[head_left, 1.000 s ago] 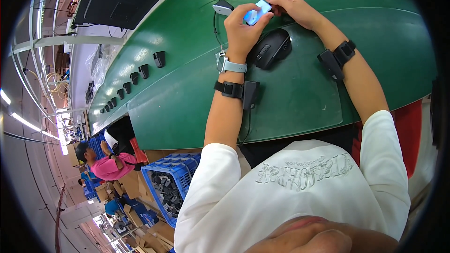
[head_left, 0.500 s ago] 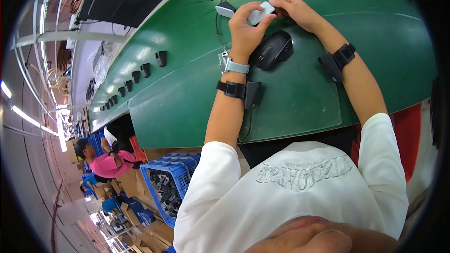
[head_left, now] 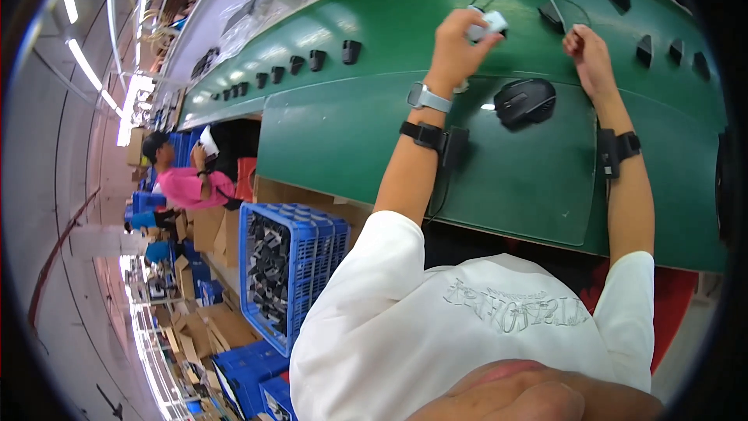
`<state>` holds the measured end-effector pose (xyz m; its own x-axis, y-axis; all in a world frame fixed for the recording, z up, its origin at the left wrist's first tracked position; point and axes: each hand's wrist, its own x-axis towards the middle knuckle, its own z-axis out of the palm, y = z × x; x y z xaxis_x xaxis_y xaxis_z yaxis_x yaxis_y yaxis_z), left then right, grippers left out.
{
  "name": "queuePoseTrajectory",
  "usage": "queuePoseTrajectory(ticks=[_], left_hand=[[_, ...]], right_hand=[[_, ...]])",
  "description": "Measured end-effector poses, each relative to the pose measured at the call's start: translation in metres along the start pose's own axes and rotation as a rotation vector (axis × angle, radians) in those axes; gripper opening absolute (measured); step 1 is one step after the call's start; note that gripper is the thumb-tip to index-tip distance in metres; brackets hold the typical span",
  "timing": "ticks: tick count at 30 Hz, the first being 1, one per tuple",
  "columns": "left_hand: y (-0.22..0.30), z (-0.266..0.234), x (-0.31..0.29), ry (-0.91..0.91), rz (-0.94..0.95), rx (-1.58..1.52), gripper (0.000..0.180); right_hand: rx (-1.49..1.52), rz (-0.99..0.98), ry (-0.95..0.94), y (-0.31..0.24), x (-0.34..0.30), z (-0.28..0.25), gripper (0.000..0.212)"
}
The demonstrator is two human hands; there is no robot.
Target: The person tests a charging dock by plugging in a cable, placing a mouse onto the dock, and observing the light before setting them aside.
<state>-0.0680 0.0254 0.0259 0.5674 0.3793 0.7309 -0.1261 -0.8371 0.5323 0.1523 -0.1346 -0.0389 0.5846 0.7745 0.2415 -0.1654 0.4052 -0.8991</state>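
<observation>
My left hand (head_left: 458, 45) pinches a small white rounded block (head_left: 494, 23) between thumb and fingers, above the far part of the green table. Beyond those fingers, another small white-faced piece is mostly hidden. To the right, my right hand (head_left: 586, 56) is closed with its fingertips at a thin black cable (head_left: 575, 5), which arcs over from the far side; the cable's end is hidden in the fingers. Just past that hand stands a black wedge-shaped piece (head_left: 552, 17). A black computer mouse (head_left: 525, 103) lies on the mat between my forearms, untouched.
Black wedge pieces (head_left: 644, 50) stand at the far right, and a row of black pieces (head_left: 317, 60) lines the table's left part. A blue crate (head_left: 318, 265) full of dark parts sits left of me. Beyond it are cardboard boxes and a person in pink (head_left: 195, 185).
My hands have parted: the right hand has moved away rightward with the cable, while the left keeps the white block. The view has shifted, showing more of the table's far right.
</observation>
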Motion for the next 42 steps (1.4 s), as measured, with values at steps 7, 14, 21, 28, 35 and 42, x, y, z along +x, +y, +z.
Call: queuePoseTrajectory(ticks=[7,14,21,28,35,42], left_hand=[[-0.126,-0.122,-0.038,0.476,-0.93,-0.069,0.033],[-0.109,-0.163,-0.021,-0.146,-0.892,1.239,0.031],[-0.008,-0.006,0.036,-0.325,-0.578,0.787,0.055],[-0.047,0.038,0.026,-0.41,-0.542,0.823,0.068],[-0.004,0.038,0.03,-0.255,-1.167,-0.698,0.025],[0.021,0.039,0.015,-0.397,-1.168,-1.11,0.024]], right_hand=[[-0.111,0.221,-0.06,-0.02,-0.006,0.019,0.028],[-0.012,0.216,-0.041,-0.018,-0.005,0.016,0.021],[-0.08,0.092,-0.105,-0.017,-0.009,0.01,0.012],[-0.174,-0.015,-0.12,-0.021,-0.009,0.028,0.012],[-0.133,-0.065,-0.039,-0.018,-0.01,0.016,0.02],[-0.108,-0.018,-0.123,-0.023,-0.011,0.02,0.018]])
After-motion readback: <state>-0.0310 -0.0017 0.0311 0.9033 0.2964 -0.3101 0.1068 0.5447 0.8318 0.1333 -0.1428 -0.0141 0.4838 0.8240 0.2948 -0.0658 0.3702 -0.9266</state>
